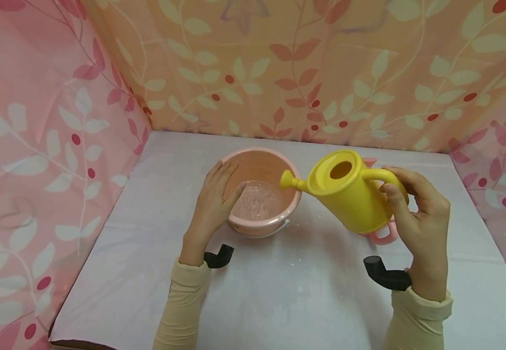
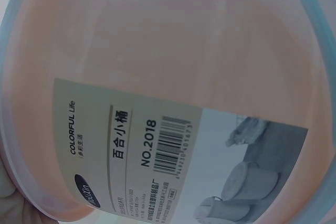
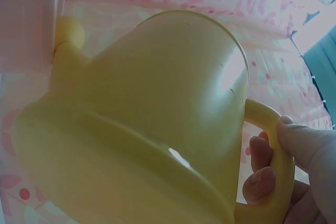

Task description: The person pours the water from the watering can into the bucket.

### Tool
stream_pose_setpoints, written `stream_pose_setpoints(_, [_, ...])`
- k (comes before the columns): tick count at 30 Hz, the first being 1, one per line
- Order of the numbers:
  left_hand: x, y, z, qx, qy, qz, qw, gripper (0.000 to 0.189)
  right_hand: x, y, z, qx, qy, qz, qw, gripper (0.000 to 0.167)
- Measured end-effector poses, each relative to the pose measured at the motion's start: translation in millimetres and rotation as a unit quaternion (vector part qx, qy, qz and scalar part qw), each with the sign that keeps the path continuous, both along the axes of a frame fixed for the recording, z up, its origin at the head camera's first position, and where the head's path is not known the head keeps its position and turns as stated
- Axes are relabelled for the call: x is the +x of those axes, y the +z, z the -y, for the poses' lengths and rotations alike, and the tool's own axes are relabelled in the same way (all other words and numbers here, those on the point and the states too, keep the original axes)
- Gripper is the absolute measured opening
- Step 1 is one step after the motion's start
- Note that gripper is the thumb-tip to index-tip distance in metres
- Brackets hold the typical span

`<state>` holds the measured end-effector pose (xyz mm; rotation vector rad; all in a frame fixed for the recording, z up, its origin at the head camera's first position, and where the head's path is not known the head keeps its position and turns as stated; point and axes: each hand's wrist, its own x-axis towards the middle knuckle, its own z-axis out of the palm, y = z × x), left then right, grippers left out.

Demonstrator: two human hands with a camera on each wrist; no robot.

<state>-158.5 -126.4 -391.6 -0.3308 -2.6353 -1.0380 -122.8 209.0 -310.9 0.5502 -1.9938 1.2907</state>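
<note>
A pink bucket [image 1: 279,216] with rippling water [image 1: 257,200] in it stands on the white table. My left hand [image 1: 214,199] rests at its left rim, fingers nearly straight, the thumb over the inside. The left wrist view is filled by the bucket's outer wall [image 2: 173,40] and its printed label [image 2: 121,156]. My right hand [image 1: 425,211] grips the handle of a yellow watering can [image 1: 353,204], fingers curled round it and thumb on top. The can tilts left, its spout head [image 1: 287,180] over the bucket's right rim.
Behind the watering can is a pink item, mostly hidden, with a loop handle [image 1: 386,236] showing. Water drops dot the white tabletop [image 1: 296,291] in front of the bucket. Leaf-patterned cloth [image 1: 301,73] hangs at the back and both sides.
</note>
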Motion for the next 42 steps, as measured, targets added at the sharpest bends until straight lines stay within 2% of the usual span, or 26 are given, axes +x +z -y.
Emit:
stream_pose_setpoints(9, [-0.4,-0.3,0.0,0.000,0.002,0.004,1.0000,0.056,-0.8,-3.4,-3.8,0.012,-0.011,0.019,0.9997,0.025])
stream_pose_setpoints(31, [-0.6,-0.5,-0.3,0.002,0.002,-0.001,1.0000,0.055,-0.3,-5.7,-6.1,0.008,0.007,0.011,0.9999,0.024])
stream_pose_setpoints(42, [1.4,2.0,-0.9,0.009,0.003,0.008,0.9999,0.055,-0.1,-4.7,-5.8,0.011,0.005,0.006,0.9999,0.024])
